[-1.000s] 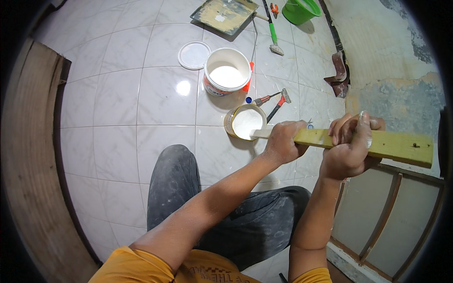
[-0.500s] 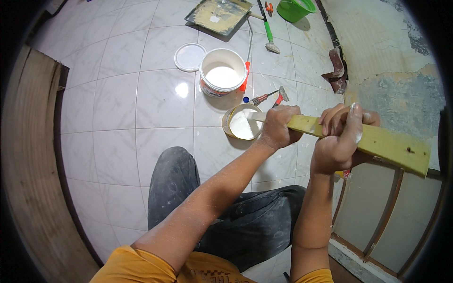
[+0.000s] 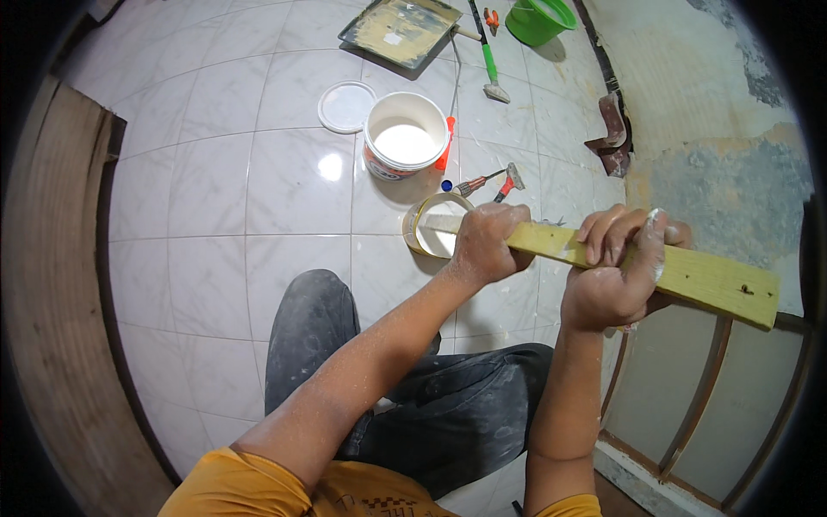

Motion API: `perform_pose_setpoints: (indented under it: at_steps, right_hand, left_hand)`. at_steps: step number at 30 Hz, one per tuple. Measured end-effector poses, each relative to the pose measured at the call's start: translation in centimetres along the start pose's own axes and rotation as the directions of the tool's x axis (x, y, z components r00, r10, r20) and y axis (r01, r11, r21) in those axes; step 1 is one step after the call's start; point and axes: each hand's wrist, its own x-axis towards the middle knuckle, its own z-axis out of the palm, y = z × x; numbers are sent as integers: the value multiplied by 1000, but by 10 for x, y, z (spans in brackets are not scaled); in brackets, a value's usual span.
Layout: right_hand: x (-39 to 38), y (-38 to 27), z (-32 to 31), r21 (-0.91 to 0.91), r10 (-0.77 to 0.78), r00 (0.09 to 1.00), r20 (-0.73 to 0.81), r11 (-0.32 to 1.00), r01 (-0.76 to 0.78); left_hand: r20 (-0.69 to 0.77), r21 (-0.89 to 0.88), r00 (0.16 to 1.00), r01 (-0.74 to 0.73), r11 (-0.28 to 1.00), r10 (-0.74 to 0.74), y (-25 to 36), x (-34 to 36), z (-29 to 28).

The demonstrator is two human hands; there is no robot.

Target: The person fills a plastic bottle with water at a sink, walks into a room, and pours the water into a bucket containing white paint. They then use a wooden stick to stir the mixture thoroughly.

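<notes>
1. Here's the yellow-green wooden plank (image 3: 719, 277), slanting across at right, its whitened end down inside the small tin (image 3: 410, 233) of white liquid.
2. Left hand (image 3: 489, 243) low on it, near the tin, fingers wrapped tightly around the wood!
3. Right hand (image 3: 618, 274) farther up, fingers curled over the plank's edge, gripping it.
4. Just beyond the tin, a red-and-black scraper (image 3: 513, 177) lies on the tiled floor (image 3: 297, 194).
5. Behind, a white bucket (image 3: 388, 164), a round lid (image 3: 347, 107) beside it; farther off, a stained tray (image 3: 418, 60) and green bucket (image 3: 530, 30).
</notes>
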Motion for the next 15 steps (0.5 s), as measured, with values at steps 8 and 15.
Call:
perform_pose_setpoints:
  at_steps: [8,15]
  right_hand:
    - [6,8,-1,-322,-43,997,57,945,59]
    - [1,-5,1,-164,26,999,35,986,-20]
  left_hand:
    - [-21,-198,995,94,976,-100,4,7,25]
    - [28,-114,993,119,986,-117,20,-10,9]
